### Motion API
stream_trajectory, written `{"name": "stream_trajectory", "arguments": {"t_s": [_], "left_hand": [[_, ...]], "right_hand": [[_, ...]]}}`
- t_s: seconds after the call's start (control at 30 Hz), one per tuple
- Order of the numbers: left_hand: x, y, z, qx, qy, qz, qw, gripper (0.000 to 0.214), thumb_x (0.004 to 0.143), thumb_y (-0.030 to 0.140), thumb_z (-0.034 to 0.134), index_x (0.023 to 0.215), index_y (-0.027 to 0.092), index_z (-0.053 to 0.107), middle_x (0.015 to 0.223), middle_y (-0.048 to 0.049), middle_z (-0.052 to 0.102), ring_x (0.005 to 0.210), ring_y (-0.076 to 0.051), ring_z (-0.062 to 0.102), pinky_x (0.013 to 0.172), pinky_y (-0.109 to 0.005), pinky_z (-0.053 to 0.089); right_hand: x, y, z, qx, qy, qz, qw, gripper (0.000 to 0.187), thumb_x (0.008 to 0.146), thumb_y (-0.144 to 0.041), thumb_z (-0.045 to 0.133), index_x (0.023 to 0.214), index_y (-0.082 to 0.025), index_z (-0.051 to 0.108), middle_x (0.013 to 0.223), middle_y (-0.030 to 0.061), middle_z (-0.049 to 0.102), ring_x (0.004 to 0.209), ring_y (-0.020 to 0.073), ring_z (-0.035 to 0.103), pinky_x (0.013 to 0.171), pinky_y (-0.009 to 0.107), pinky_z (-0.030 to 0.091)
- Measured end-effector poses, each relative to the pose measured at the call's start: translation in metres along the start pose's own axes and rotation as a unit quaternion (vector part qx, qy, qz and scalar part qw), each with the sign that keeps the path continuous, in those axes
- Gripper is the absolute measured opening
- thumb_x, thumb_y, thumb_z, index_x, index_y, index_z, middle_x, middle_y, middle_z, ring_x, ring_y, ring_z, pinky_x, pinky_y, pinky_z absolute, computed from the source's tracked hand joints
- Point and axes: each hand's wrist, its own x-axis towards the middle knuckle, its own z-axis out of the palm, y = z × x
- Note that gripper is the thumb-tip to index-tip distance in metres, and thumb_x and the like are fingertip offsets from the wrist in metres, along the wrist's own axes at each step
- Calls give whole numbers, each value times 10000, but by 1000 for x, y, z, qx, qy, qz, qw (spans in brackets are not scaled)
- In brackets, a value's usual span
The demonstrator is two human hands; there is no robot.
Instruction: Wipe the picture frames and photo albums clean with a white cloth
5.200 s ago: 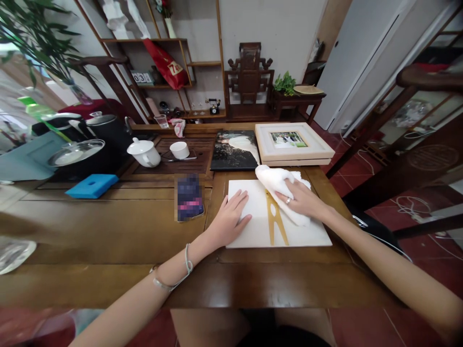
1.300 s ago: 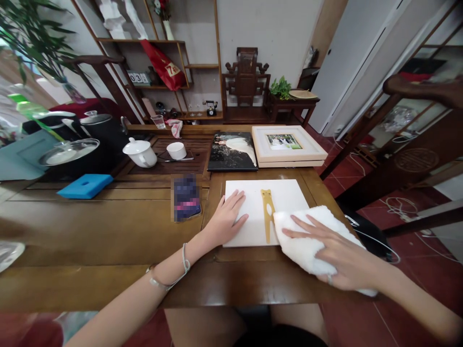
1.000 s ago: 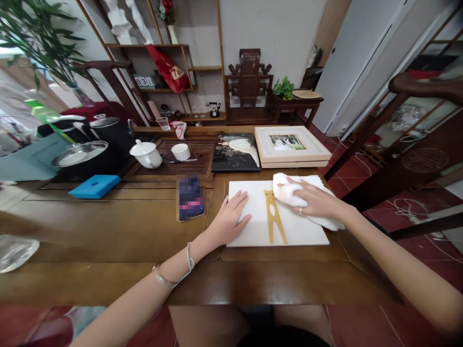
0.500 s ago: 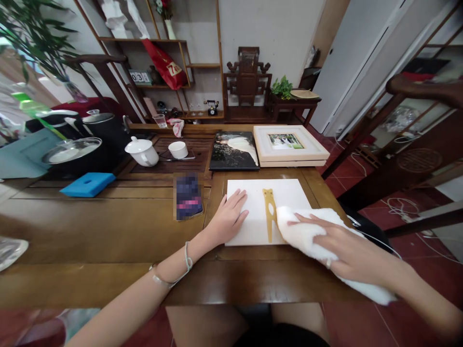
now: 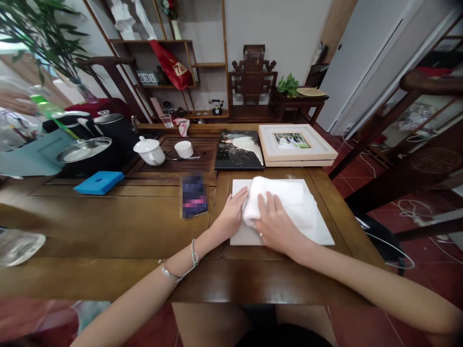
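A flat white board lies on the wooden table in front of me. My left hand rests on its left side with the fingers stretched out, close to the towel's edge. My right hand holds a folded white towel pressed down on the board, fingers spread over the cloth. The towel covers the middle of the board, and the flat gold animal-headed shape there is hidden.
Behind the board lie a dark photo panel and a pale framed photo. To the left are a blurred-out phone-like item, a blue block, a white lidded cup and a glass-lidded pan. A wooden chair stands right.
My right hand has moved left with the towel, from the board's right edge to its middle, covering the gold shape. My left hand stays on the board. The view has shifted slightly.
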Motion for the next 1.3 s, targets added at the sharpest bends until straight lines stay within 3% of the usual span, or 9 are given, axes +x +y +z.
{"name": "stream_trajectory", "arguments": {"t_s": [0.13,0.23,0.33,0.43,0.6,0.9,1.0,1.17,1.3], "left_hand": [[1,-5,3,9,2,7,1000,516,941,126,303,1437,181,431,1518,-132,434,1437,-229,367,1174,-522,298],[0,-2,2,24,-10,5,1000,508,945,116,282,1424,172,440,1523,-131,426,1440,-226,362,1182,-526,278],[-1,4,0,38,-14,1,999,474,969,152,280,1412,150,450,1517,-142,434,1451,-226,338,1189,-517,261],[-2,9,-2,47,-22,1,999,450,973,166,302,1381,150,493,1503,-145,454,1449,-238,342,1183,-521,269],[-1,11,-2,43,-23,10,999,438,959,143,329,1329,189,559,1467,-116,507,1437,-249,367,1162,-546,295],[0,7,-2,36,-1,32,999,412,967,146,363,1320,183,572,1437,-120,534,1384,-264,440,1160,-545,297],[-1,4,0,34,1,27,999,412,967,134,368,1327,184,562,1456,-125,515,1407,-259,411,1162,-546,291],[-3,2,3,36,-4,19,999,399,967,133,379,1315,189,568,1461,-119,512,1429,-237,382,1170,-526,294],[-2,4,1,37,-6,17,999,398,969,133,377,1317,182,563,1457,-121,517,1427,-234,386,1173,-534,288]], "right_hand": [[-29,-48,-4,-26,34,-66,997,350,858,-334,545,1071,-125,728,1325,249,593,1222,463,523,1041,651,330],[-39,-60,-7,-14,67,-106,992,362,832,-382,559,1022,-130,737,1300,218,619,1281,444,469,1127,613,254],[-34,-37,-12,44,31,-66,996,226,771,-299,624,915,-188,758,1286,173,627,1341,441,402,1133,631,231],[-20,11,-17,78,-26,21,996,288,754,-176,596,1004,-191,739,1320,168,597,1358,432,381,1094,639,274],[14,74,-25,163,-35,77,983,269,857,-180,443,1018,-137,653,1044,156,685,1010,304,619,825,399,466],[91,71,-25,182,-46,-11,982,179,861,-173,434,880,-166,612,904,102,678,828,225,596,643,288,386],[79,81,-21,158,-55,-1,986,203,848,-169,447,938,-147,628,973,143,676,875,258,608,691,313,411],[24,121,-8,115,-62,55,990,284,808,-97,431,1002,-113,638,1040,195,675,1004,327,619,826,415,464],[-33,127,9,101,-27,73,992,256,784,-92,465,953,-107,657,1345,245,557,1302,382,468,1010,535,423]]}}
